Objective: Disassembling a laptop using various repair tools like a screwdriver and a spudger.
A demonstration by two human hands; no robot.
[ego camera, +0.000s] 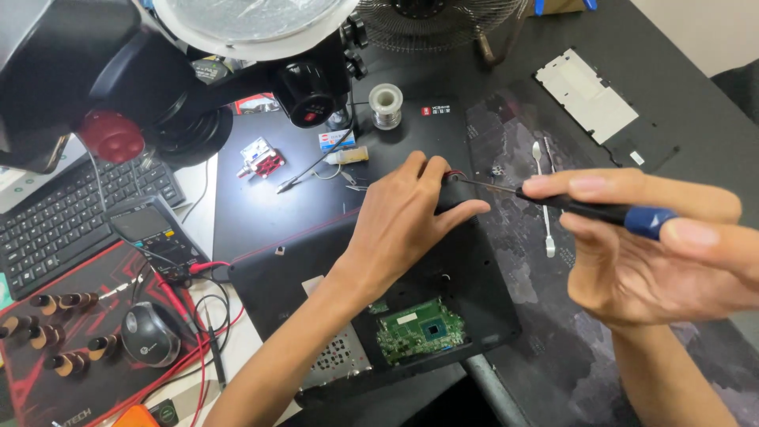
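My left hand (407,217) rests on the far corner of an opened black laptop base (462,273), fingers pinching something small and red at the corner; what it is I cannot tell. My right hand (660,253) holds a slim screwdriver (585,209) with a black and blue handle, its thin metal tip pointing left to the spot by my left fingertips. A green circuit board (417,328) shows through an opening in the base near me.
A microscope head (190,63) hangs over the back left. A multimeter (150,233) with red leads, a mouse (149,334), a keyboard (75,209), a solder spool (386,103), tweezers (312,168), a removed cover panel (587,95) and a fan (439,20) surround the mat.
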